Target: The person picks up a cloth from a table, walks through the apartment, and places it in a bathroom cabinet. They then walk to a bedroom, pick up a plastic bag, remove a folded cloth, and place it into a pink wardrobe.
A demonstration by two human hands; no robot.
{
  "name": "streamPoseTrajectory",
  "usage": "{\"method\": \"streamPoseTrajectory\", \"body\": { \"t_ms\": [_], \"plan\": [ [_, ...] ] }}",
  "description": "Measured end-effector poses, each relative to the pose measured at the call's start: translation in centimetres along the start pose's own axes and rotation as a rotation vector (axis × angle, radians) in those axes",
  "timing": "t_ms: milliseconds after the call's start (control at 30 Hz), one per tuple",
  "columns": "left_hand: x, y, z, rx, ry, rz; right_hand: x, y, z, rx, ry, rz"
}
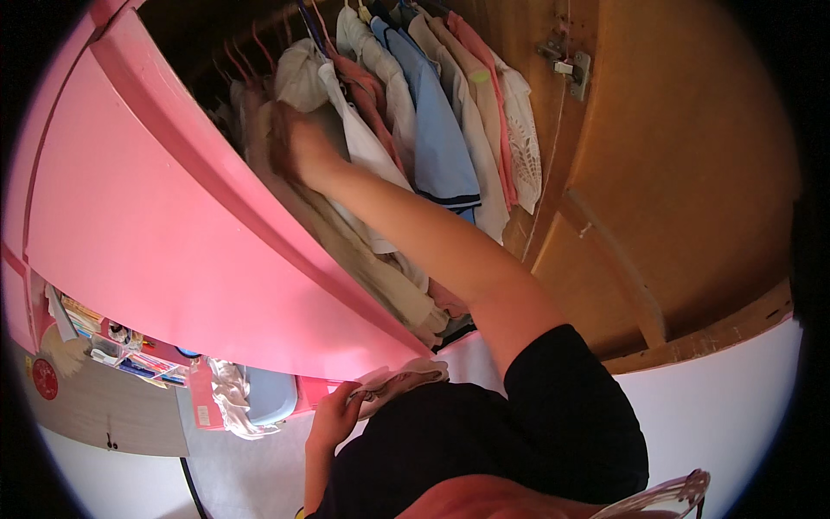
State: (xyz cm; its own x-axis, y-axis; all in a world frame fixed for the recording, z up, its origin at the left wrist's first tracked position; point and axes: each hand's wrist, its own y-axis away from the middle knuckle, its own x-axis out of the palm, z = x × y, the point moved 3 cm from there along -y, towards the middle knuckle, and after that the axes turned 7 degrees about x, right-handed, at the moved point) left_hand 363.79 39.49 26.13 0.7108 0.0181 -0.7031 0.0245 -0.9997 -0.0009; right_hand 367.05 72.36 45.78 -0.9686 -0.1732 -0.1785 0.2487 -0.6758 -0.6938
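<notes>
My left hand (336, 415) grips a bunched light-coloured cloth (402, 384) with a printed pattern, held low against my black shirt. My right arm stretches up into an open wardrobe, where my right hand (298, 146) is motion-blurred among hanging garments. It touches or lies against a beige garment (324, 220); whether the fingers are closed on it I cannot tell. Just right of this hand hang a white garment (363, 143) and a salmon-pink one (363, 87). Beyond them is a light blue shirt (434, 123) with dark trim.
The pink wardrobe door panel (162, 240) fills the left side. On the right stands an open wooden door (681, 162) with a metal hinge (574, 70). Behind, at lower left, are a grey cabinet (117, 422), shelved books (81, 318) and a blue chair back or bin (271, 394) beside white cloth.
</notes>
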Motion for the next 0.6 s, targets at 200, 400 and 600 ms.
{"method": "streamPoseTrajectory", "body": {
  "t_ms": [200, 400, 600],
  "plan": [
    [1.3, -1.1, 0.4, 0.028, 0.028, 0.066, -2.0, 2.3, 1.1, 0.017, 0.188, 0.085],
    [1.2, -1.5, 1.1, -0.020, -0.020, 0.088, -9.8, 2.3, 5.9, -0.342, 0.555, -0.265],
    [1.3, -1.7, -0.6, -0.005, -0.027, 0.083, -5.9, 0.8, -3.3, -0.124, 0.576, -0.191]
  ]
}}
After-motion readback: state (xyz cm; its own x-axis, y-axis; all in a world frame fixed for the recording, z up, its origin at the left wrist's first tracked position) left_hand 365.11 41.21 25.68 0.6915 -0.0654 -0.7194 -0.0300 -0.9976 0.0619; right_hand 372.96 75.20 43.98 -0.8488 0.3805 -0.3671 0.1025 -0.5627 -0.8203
